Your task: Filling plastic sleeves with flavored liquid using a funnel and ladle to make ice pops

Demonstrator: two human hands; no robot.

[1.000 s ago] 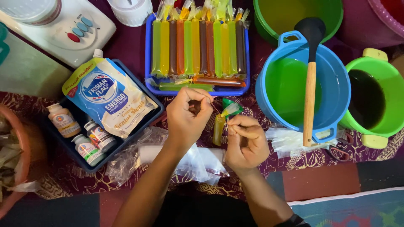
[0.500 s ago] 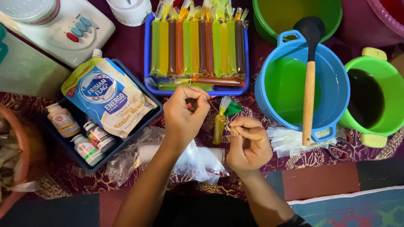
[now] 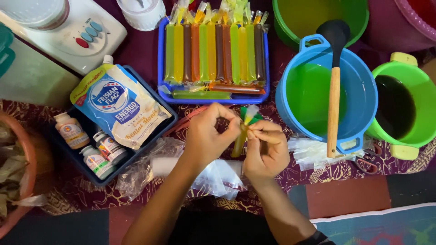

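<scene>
Far left: brown basket (image 3: 18,181) at the edge, white blender base (image 3: 68,34) above it.
Dark tray (image 3: 150,136): holds a blue and white pouch (image 3: 120,106) and three small bottles (image 3: 97,152).
Clear plastic bags (image 3: 145,168): loose pile on the patterned cloth, just beside the left forearm.
Blue tray (image 3: 161,68): a row of sealed ice pops (image 3: 213,50) in green, yellow, orange and brown.
Left hand (image 3: 206,136): fingertips pinched together on the top of the filled pop.
Filled pop (image 3: 239,140): narrow yellow-green tube, upright, between both hands, below the blue tray.
Right hand (image 3: 268,152): closed around the tube's neck, touching the left fingertips.
Blue pot (image 3: 363,90): green liquid inside, wooden-handled ladle (image 3: 334,100) resting across it.
Green pot (image 3: 427,122): dark liquid, far right.
</scene>
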